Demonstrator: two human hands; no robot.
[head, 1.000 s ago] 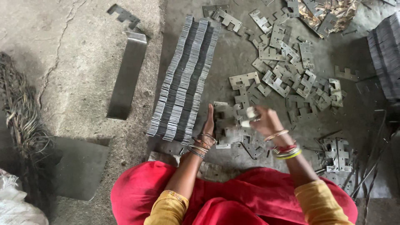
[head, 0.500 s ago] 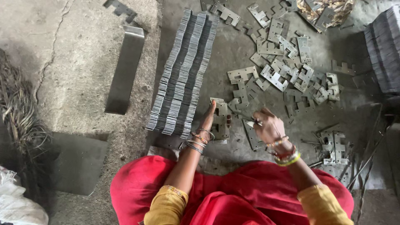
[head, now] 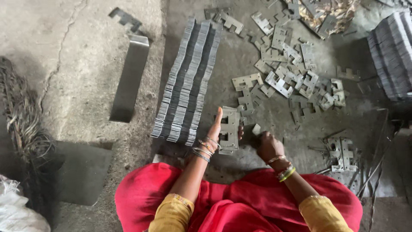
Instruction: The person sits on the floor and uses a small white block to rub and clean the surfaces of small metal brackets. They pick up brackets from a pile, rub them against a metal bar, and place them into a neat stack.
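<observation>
Now the left hand (head: 216, 131) still grips the plate stack (head: 229, 129); the right hand (head: 268, 146), lower than before, pinches one plate (head: 256, 129).

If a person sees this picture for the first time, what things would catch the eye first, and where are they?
First comes the long row of stacked metal plates, lying on the floor in the middle, just left of the left hand, which holds a small stack of E-shaped plates. To the upper right, many loose plates lie scattered on the grey floor. At the bottom, the bright red cloth over the person's legs stands out, with the right hand near the floor.
</observation>
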